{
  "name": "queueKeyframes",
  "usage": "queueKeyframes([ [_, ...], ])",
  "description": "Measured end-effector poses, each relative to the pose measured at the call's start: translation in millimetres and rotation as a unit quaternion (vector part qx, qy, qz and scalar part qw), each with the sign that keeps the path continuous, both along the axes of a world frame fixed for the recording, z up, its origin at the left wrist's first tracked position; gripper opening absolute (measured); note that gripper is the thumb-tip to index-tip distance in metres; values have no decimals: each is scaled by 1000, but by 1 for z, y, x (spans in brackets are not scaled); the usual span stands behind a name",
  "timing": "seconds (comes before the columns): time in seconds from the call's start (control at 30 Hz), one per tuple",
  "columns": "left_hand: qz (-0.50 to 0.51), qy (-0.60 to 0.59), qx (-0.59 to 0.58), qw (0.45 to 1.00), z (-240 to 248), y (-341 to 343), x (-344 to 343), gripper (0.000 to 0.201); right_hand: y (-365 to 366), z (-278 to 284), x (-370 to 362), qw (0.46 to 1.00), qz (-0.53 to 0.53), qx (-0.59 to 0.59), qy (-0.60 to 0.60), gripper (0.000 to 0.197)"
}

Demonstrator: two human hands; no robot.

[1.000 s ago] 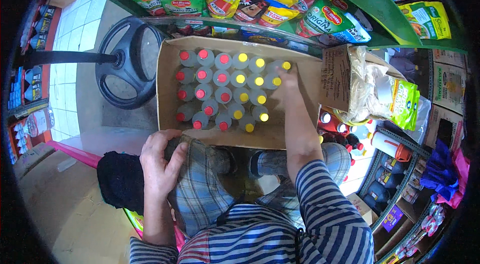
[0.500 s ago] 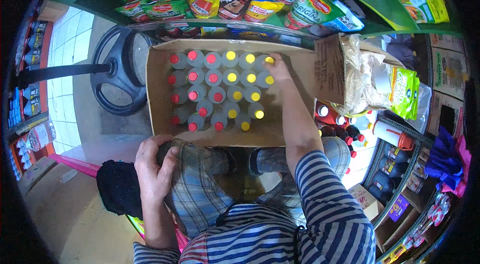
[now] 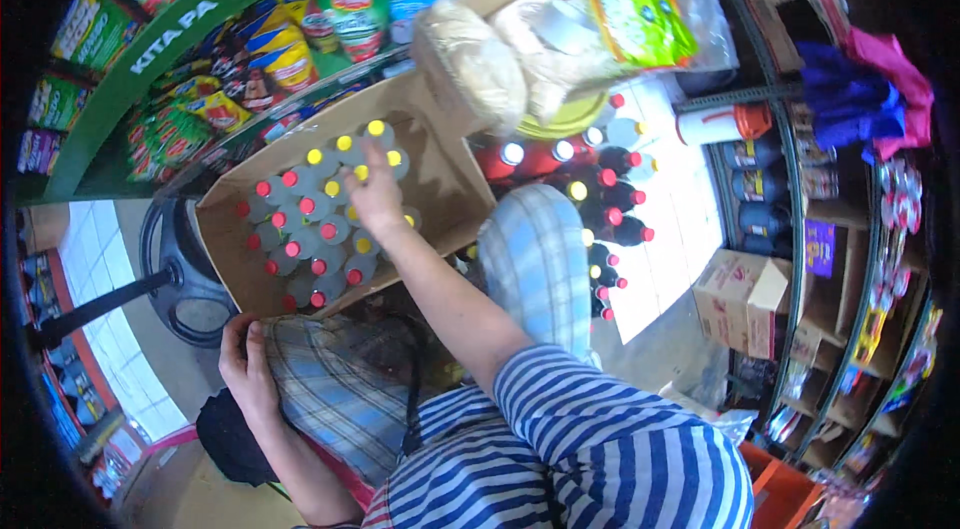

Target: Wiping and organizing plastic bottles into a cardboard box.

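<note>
A cardboard box (image 3: 440, 184) stands in front of my knees. Pale, see-through bottles fill its left and middle part. Red-capped bottles (image 3: 328, 231) are on the left, yellow-capped bottles (image 3: 344, 143) on the right. My right hand (image 3: 376, 199) reaches over the yellow-capped ones, its fingers stretched out and slightly apart. Nothing shows in its grasp, though it hides some caps beneath it. On my left knee rests my left hand (image 3: 248, 366), holding nothing, with the thumb apart from the fingers.
Right of the box, dark and red drink bottles (image 3: 610, 199) stand on the floor. A carton holding plastic-wrapped packs (image 3: 545, 39) adjoins the box's far right corner. Snack pouches line a green shelf (image 3: 150, 44) behind. A black steering-wheel-shaped base (image 3: 190, 274) lies to the left.
The view has swung to the right, bringing more floor bottles and shelves into sight. My right hand has left the back-right bottle and hovers nearer the middle of the yellow caps. My left hand stays put.
</note>
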State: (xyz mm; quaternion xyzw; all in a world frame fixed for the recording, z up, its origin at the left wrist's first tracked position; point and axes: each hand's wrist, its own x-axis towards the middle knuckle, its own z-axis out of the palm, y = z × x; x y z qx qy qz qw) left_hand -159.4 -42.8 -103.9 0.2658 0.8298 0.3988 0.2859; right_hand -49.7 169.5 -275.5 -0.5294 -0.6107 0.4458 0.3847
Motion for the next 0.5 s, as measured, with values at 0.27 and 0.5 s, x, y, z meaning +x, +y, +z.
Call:
queueKeyframes([
  [0.27,-61,76,9,995,-3,-8,5,30,-30,159,74,935,273,222,-36,36],
  [0.5,-36,64,35,997,-26,-30,-14,30,-85,185,233,852,324,318,-262,45],
])
